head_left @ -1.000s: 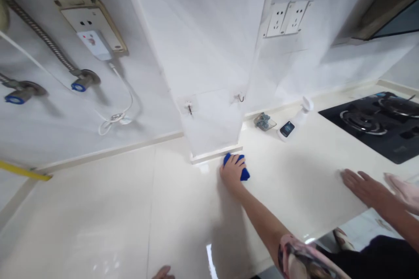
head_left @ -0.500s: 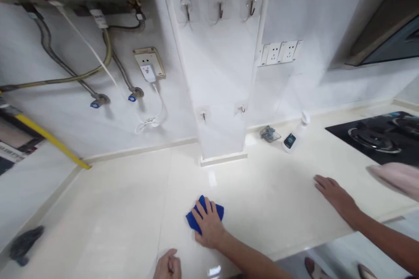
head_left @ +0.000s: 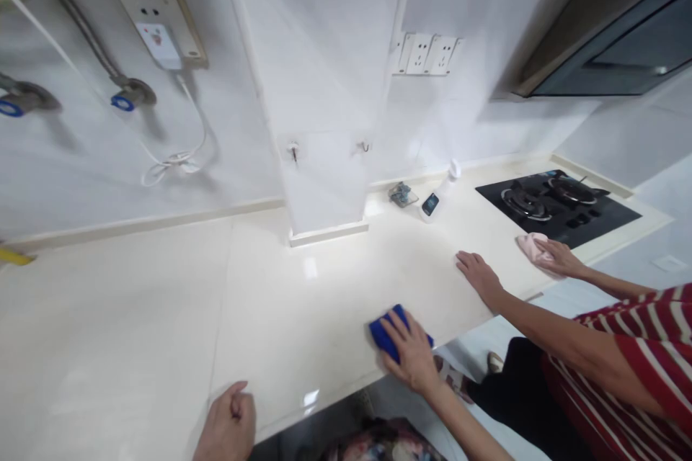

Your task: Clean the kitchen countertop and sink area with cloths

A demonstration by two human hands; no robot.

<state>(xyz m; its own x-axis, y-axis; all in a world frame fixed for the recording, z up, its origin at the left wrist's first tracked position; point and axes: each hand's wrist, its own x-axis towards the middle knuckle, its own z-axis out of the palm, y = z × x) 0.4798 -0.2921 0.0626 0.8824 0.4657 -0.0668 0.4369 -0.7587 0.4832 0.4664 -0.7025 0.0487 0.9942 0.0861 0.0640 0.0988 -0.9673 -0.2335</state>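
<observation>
In the lower centre of the frame, the person's right hand (head_left: 414, 356) held a blue cloth (head_left: 383, 335) against the pale counter (head_left: 292, 310) near its front edge, fingers spread over it. At lower left, the left hand (head_left: 230, 421) was curled narrow in a loose fist. At right, a co-worker's hand (head_left: 561, 259) covered part of a pink cloth (head_left: 527, 245) beside the black hob (head_left: 584, 234), their other hand (head_left: 480, 279) on the counter
</observation>
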